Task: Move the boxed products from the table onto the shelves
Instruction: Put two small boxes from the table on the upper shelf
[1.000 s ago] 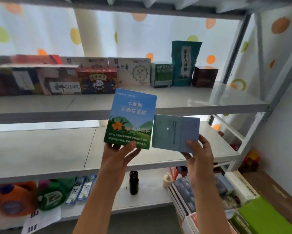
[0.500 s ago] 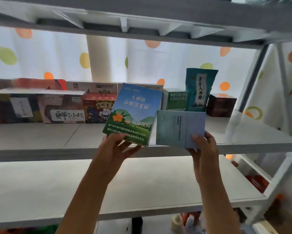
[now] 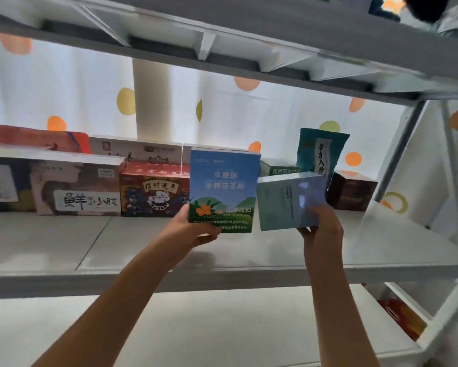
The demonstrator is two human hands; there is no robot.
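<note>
My left hand [image 3: 196, 229] grips the lower left corner of a blue and green box with an orange flower [image 3: 222, 189], held upright over the white shelf [image 3: 143, 247]. My right hand [image 3: 322, 225] holds a pale teal box [image 3: 286, 202] by its lower right corner, just right of the first box. Both boxes hang in front of the row of products at the back of the shelf, and I cannot tell whether their bottoms touch the shelf.
Along the back stand a red box with a cat drawing [image 3: 155, 190], a white box with black writing [image 3: 77, 192], a green box [image 3: 281, 168], a teal pouch [image 3: 322, 154] and a dark brown box [image 3: 352, 192]. Another shelf [image 3: 249, 38] hangs overhead. A lower shelf [image 3: 222, 327] lies below.
Both hands have risen and reached forward with their boxes, from the lower shelf level up to the shelf with the row of products. The view has tilted upward.
</note>
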